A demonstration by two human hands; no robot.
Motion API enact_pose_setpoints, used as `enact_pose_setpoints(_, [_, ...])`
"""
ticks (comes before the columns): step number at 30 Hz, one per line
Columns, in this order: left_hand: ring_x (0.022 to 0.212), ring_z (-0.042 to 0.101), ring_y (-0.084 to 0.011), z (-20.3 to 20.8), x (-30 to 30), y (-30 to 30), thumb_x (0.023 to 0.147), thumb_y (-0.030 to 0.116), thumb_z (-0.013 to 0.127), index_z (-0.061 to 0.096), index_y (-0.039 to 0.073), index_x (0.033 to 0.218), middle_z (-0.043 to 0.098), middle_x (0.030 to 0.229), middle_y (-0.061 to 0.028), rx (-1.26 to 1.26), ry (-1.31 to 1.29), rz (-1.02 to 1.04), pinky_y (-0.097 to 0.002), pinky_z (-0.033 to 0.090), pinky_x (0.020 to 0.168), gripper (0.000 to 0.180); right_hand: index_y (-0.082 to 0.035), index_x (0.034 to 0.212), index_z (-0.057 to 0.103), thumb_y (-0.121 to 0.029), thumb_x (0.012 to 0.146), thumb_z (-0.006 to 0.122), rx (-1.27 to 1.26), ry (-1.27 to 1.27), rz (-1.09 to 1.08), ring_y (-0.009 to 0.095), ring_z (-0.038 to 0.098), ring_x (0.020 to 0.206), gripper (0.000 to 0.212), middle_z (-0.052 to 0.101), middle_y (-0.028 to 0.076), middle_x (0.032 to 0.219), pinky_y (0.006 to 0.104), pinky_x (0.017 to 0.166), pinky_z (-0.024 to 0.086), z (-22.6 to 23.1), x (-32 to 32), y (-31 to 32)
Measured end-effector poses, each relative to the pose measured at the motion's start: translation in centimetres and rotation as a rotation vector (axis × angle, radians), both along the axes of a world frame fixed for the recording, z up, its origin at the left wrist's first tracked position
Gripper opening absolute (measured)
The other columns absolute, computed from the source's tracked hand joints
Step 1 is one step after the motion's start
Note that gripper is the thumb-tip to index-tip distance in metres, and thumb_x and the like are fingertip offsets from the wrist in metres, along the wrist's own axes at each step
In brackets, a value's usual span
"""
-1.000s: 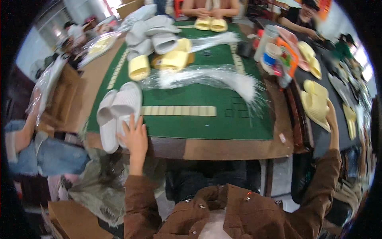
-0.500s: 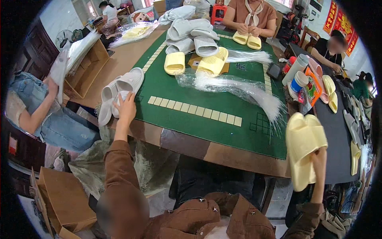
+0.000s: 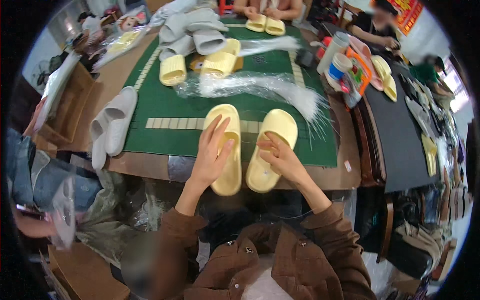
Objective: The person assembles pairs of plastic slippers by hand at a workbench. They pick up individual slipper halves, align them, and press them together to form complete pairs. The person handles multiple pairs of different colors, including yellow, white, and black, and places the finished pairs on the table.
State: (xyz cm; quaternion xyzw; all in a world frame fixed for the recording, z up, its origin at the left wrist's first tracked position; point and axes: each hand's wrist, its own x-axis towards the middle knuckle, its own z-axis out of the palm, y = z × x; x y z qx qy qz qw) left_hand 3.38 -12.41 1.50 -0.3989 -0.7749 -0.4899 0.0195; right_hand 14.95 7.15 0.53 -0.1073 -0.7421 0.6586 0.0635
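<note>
Two pale yellow slippers stand side by side, toes away from me, at the near edge of the green mat [image 3: 175, 142]. My left hand [image 3: 212, 152] lies over the left slipper [image 3: 229, 175], fingers stretched out and apart across its strap and opening. Over the opening of the right slipper [image 3: 260, 175], my right hand [image 3: 285, 162] reaches in from the right, fingers apart and slightly bent. A thin clear strand [image 3: 287, 218] curves below the right hand; whether that hand holds its end cannot be made out.
A grey slipper pair [image 3: 116, 125] stands at the mat's left edge. Farther off are a heap of grey slippers [image 3: 187, 30], another yellow pair [image 3: 172, 70] and a bundle of clear plastic strands [image 3: 260, 86]. Bottles and a cup [image 3: 340, 65] stand right. Co-workers sit or stand around.
My right hand has brought the yellow slippers from the right to the front, where they now stand apart. My left hand has left the grey pair and moved right. The view has shifted.
</note>
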Motion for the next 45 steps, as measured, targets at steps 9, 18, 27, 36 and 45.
enact_pose_setpoints(9, [0.131,0.034,-0.0365,-3.3,0.3,4.2,0.093,0.022,0.055,0.051,0.007,0.131,0.043,0.136,-0.0174,-0.144,0.293,0.173,-0.0501,0.023,0.109,0.041,0.001,0.133,0.041,0.006,0.084,0.043,-0.14,0.06,-0.049,0.011,0.056,0.08,0.049,0.057,0.014,0.122,0.0245,0.075,0.049,2.4,5.0,5.2])
enact_pose_setpoints(18, [0.132,0.03,-0.0405,-2.1,3.8,7.6,0.087,0.02,0.063,0.042,0.012,0.141,0.036,0.139,-0.0186,-0.32,0.382,0.094,-0.0574,0.024,0.107,0.057,0.002,0.11,0.059,0.002,0.096,0.043,-0.005,0.222,-0.411,0.013,0.063,0.087,0.021,0.058,0.013,0.123,0.0256,0.076,0.051,0.4,1.5,6.3])
enact_pose_setpoints(27, [0.127,0.038,-0.0347,-0.9,4.5,6.2,0.09,0.022,0.059,0.055,0.015,0.132,0.047,0.131,-0.0145,-0.328,0.405,0.119,-0.0568,0.032,0.096,0.042,0.0,0.109,0.06,-0.009,0.099,0.042,-0.017,-0.003,-0.162,0.009,0.062,0.073,0.022,0.066,0.007,0.103,0.0227,0.066,0.053,3.9,1.0,7.3])
enact_pose_setpoints(36, [0.092,0.06,-0.0175,4.5,7.1,6.6,0.1,0.013,0.044,0.046,-0.001,0.136,0.067,0.1,-0.0125,0.307,-0.423,-0.367,-0.0301,0.044,0.085,0.039,-0.002,0.124,0.052,-0.017,0.103,0.042,-0.364,0.387,0.009,0.016,0.066,0.09,0.027,0.065,0.013,0.11,0.0272,0.079,0.054,12.1,0.3,2.4])
enact_pose_setpoints(45, [0.069,0.055,-0.0141,3.5,6.0,1.2,0.097,0.005,0.044,0.06,0.0,0.1,0.056,0.072,-0.006,0.09,-0.356,-0.288,-0.0272,0.044,0.064,0.017,0.0,0.129,0.043,-0.012,0.1,0.048,-0.042,0.562,-0.614,0.006,0.053,0.069,0.031,0.067,0.013,0.103,0.019,0.061,0.045,9.1,3.3,9.3])
